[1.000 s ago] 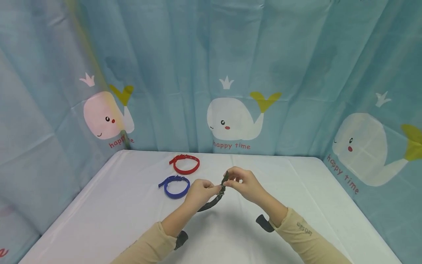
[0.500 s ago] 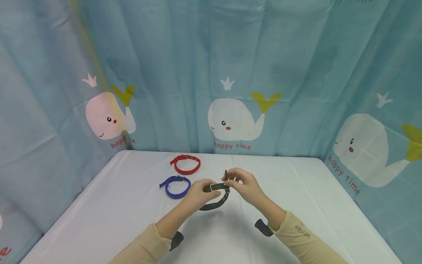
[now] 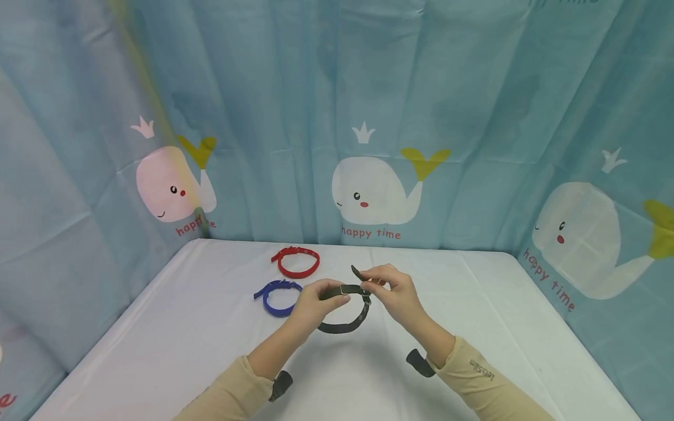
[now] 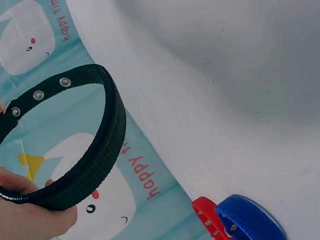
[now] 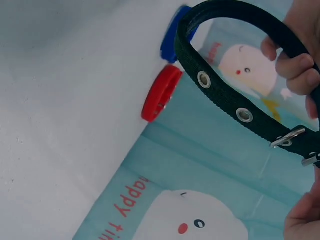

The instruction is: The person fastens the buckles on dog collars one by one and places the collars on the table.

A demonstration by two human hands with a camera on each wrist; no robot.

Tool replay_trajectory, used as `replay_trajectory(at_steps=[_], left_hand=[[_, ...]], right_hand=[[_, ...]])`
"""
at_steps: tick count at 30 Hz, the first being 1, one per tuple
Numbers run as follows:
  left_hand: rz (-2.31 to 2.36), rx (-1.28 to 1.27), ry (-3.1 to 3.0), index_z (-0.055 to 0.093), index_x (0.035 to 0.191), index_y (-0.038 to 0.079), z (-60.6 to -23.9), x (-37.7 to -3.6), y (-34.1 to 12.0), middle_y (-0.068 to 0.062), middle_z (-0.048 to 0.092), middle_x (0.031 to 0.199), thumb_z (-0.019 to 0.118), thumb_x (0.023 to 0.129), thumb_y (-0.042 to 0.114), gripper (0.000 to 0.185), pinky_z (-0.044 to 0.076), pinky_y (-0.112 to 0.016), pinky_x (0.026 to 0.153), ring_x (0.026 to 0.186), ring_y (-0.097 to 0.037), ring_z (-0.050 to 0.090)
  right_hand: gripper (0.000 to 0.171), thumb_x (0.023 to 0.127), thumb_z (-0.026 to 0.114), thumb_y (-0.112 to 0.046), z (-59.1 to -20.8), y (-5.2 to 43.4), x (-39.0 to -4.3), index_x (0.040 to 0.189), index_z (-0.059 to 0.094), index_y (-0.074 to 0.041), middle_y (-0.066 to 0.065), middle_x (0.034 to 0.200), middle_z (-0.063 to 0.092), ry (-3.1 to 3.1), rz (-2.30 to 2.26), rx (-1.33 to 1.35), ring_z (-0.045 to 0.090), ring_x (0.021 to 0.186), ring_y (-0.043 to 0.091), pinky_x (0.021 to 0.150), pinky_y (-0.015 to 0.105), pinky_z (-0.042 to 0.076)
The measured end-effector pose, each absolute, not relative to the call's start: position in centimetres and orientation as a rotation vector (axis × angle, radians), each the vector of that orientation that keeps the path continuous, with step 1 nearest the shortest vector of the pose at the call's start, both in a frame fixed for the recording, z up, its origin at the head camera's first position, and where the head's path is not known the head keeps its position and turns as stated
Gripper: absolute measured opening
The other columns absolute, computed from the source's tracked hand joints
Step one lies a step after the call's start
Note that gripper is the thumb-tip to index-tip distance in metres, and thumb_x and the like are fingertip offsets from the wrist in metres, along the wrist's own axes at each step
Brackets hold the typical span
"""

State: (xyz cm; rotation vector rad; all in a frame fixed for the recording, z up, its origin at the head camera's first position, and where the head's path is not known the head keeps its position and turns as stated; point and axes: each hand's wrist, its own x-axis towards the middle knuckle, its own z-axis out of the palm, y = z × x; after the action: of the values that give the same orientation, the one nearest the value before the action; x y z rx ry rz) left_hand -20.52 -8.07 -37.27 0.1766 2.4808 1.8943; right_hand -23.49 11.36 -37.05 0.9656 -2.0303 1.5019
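Buckling a collar, seen from head and wrists. We hold the dark green collar (image 3: 344,313) in the air just above the white desk (image 3: 158,351), bent into a loop, with both hands at its upper side. The left hand (image 3: 313,304) has its grip pinched on the strap to the left of the metal buckle (image 3: 343,289); the right hand (image 3: 392,292) has its grip pinched on the strap just right of the buckle, where the free tip (image 3: 356,271) sticks up and away. In the right wrist view the buckle (image 5: 292,137) sits across the strap, beside a row of metal eyelets (image 5: 223,96).

To do this step well, we judge that the left grip should stay close to the buckle and keep its frame steady and level, while the right grip draws the strap through along its own line, without twist. We would pull only until an eyelet meets the prong, then ease back so the prong drops in. Whether the prong is seated now, we cannot tell. Keeping the loop off the desk leaves the strap free to slide.

The blue collar (image 3: 279,296) and the red collar (image 3: 296,261), both closed in rings, lie further back on the desk, well apart from the hands, before the whale-printed curtain (image 3: 368,117).
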Motion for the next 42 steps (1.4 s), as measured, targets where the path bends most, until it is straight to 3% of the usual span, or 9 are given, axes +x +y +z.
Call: replay_trajectory(at_steps=[8,17,34,42], left_hand=[[1.941,0.178,2.493,0.068,0.11,0.003,-37.2,-20.9,-8.1,-0.004,0.069,0.097,0.073,0.087,0.017,0.027,0.051,-0.041,0.086,0.093,-0.02,0.063],[1.941,0.19,2.505,0.068,0.11,0.002,-37.3,-20.7,-8.0,-0.004,0.068,0.095,0.073,0.088,0.016,0.027,0.052,-0.041,0.085,0.09,-0.019,0.062],[1.899,0.233,2.539,0.068,0.11,0.004,-37.5,-21.1,-8.4,-0.003,0.068,0.093,0.073,0.088,0.018,0.026,0.053,-0.036,0.081,0.087,-0.018,0.062],[1.911,0.226,2.537,0.066,0.109,0.002,-37.6,-21.1,-8.5,-0.004,0.066,0.09,0.074,0.088,0.018,0.027,0.052,-0.038,0.081,0.085,-0.018,0.061]], right_hand=[[0.022,0.074,0.075,0.013,-36.7,11.8,-24.2,0.092,0.075,0.001,0.008,0.089,0.071,-2.054,1.215,1.127,0.062,0.086,0.023,0.072,0.028,0.052],[0.025,0.069,0.078,0.015,-36.2,11.9,-24.5,0.086,0.074,-0.003,0.004,0.083,0.066,-2.04,0.83,1.269,0.056,0.079,0.02,0.066,0.026,0.048],[0.025,0.069,0.078,0.015,-36.5,11.6,-24.6,0.086,0.074,-0.003,0.004,0.083,0.065,-2.061,0.752,1.294,0.055,0.08,0.019,0.067,0.025,0.05],[0.021,0.079,0.073,0.009,-37.1,11.3,-24.3,0.098,0.073,-0.002,0.006,0.094,0.071,-2.19,1.017,1.179,0.062,0.086,0.021,0.072,0.031,0.053]])
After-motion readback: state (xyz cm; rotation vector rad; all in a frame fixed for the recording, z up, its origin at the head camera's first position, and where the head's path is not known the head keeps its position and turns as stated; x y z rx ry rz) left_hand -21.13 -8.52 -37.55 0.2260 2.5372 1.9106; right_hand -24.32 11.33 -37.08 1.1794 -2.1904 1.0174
